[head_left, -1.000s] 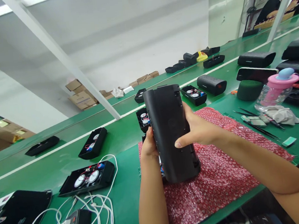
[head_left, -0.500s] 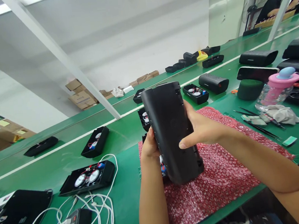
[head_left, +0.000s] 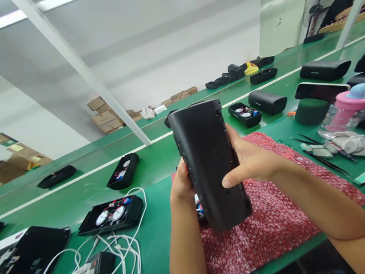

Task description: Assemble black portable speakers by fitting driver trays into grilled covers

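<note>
Head view: a black casing [head_left: 204,165] is held up, tilted, over the left part of the red bubble wrap [head_left: 267,215], which lies along the near edge of the green counter [head_left: 158,225]; the grip of both hands is clamped on it, the left hand [head_left: 181,182] at its left side, the right hand [head_left: 249,158] round its right side with the thumb pressed on the smooth face; whether its lower end touches the wrap I cannot tell; blue and white parts [head_left: 199,206] peep out just beside its lower left side, mostly hidden.

As for progress, I judge the work to be midway: the casing is in hand and not yet set down, and its far side is out of sight, so what is fitted there cannot be told; left of the wrap an uncovered housing [head_left: 135,217] shows its round white pieces [head_left: 118,212], and two more uncovered housings lie farther toward the counter's far edge, so those look unfinished; closed black units [head_left: 267,101] sit toward the right, seemingly further along; tweezers [head_left: 329,164] lie near the wrap's right edge, untouched.
</note>
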A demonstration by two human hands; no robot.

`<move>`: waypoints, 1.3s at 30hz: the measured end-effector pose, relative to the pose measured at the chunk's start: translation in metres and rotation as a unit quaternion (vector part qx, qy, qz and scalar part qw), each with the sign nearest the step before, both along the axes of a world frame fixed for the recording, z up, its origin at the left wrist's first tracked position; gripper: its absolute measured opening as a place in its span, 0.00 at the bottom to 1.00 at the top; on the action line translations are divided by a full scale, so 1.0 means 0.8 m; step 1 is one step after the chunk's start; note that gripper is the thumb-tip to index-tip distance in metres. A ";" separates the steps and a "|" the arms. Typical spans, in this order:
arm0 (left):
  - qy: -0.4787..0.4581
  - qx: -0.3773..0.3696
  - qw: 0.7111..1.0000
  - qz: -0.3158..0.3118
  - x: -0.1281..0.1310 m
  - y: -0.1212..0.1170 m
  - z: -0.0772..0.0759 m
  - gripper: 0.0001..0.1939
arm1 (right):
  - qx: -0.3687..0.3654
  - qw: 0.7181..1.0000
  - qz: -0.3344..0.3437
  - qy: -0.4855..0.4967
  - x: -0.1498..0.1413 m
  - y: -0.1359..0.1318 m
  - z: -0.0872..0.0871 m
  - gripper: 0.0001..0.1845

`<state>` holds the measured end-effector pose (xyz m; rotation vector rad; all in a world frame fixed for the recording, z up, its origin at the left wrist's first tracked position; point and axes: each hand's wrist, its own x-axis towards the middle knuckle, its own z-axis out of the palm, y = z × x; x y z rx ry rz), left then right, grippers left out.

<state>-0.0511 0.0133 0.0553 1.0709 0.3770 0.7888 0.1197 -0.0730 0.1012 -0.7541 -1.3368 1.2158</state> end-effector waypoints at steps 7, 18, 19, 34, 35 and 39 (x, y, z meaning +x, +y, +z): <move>0.006 0.026 1.000 0.013 -0.019 0.006 -0.002 0.41 | 0.023 0.999 0.034 0.034 -0.009 0.018 -0.013 0.67; 0.028 0.003 0.999 -0.031 -0.012 0.029 -0.017 0.41 | -0.012 0.996 0.073 0.048 0.012 0.039 -0.036 0.64; 0.028 -0.003 0.999 -0.025 -0.011 0.029 -0.019 0.40 | -0.014 0.997 0.071 0.040 0.015 0.040 -0.036 0.64; 0.021 -0.013 0.999 0.036 0.006 0.015 -0.004 0.40 | 0.017 0.993 0.061 0.102 0.013 0.041 -0.036 0.52; 0.019 -0.008 0.999 0.041 0.008 0.014 -0.001 0.40 | 0.018 0.993 0.059 0.097 0.012 0.040 -0.037 0.53; -0.001 -0.002 0.998 0.056 0.010 0.012 0.005 0.40 | 0.020 0.996 0.021 0.082 0.007 0.039 -0.045 0.61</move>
